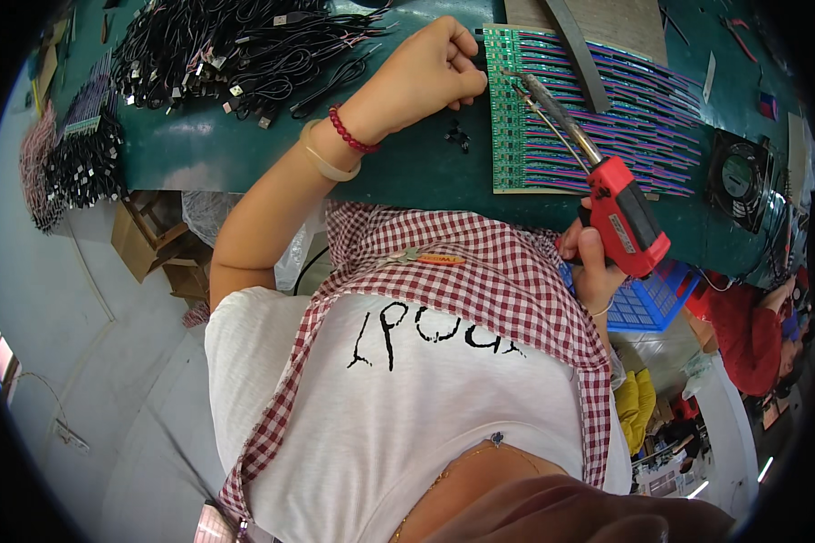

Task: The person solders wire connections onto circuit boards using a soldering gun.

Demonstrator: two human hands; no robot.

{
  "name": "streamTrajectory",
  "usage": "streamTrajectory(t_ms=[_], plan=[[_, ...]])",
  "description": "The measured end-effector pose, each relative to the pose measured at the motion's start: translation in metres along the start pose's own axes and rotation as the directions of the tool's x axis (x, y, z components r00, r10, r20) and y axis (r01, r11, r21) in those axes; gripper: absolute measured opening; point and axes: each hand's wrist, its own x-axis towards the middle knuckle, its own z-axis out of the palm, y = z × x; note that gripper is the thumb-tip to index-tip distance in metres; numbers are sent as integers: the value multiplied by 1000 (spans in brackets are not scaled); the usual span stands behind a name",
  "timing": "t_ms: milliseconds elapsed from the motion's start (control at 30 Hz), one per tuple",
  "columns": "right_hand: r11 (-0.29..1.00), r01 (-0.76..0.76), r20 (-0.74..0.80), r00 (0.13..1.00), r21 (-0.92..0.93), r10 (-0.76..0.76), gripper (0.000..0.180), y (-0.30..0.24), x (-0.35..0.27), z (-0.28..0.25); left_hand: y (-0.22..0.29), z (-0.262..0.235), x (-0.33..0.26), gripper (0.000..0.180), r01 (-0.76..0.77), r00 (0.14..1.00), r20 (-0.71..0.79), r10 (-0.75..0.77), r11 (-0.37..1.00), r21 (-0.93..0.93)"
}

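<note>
Green and wide, the work surface (407,172) carries a heap of black cables (244,54) to the left and a square black fan (738,181) to the right, with a panel of green circuit boards (509,136) between them, close to the near edge. Thin striped wires (647,136) run rightward from the boards, and a grey bar (578,54) lies across some of them. The right hand (593,267) is closed around the grip of a red-and-black soldering gun (623,217), whose metal barrel slants up and left to the boards; the left hand (430,72) is curled at the panel's left edge, thumb and fingertips drawn near each other. Soldering wire ends to the boards looks like the step in hand; the next move would call for a steady tip on one joint, with the left fingers clear of the heat. Whether the tip touches a joint cannot be told, nor whether the left hand pinches anything or presses on the panel. Bar and barrel hide stretches of wire, the view's upper edge cuts off the cable heap, and some small black parts (458,138) below the left hand are too small to identify.
</note>
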Motion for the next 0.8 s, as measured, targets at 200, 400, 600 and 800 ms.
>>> streamTrajectory(t_ms=[200, 400, 600, 800], plan=[[994, 49, -20, 999, 101, -47, 32, -4, 4, -5, 13, -5, -36, 22, -149, 989, 78, 128, 775, 614], [993, 105, -28, 994, 51, -103, 36, -9, 11, -4, -3, 13, -61, 13, -219, 961, 64, 270, 598, 771], [990, 128, -37, 991, 56, -126, 34, -11, 9, -5, -5, 12, -60, 10, -278, 931, 35, 364, 640, 717], [979, 128, -29, 992, 158, -125, 35, -12, 9, -4, 12, 11, -56, 12, -211, 970, -55, 235, 936, 281]])
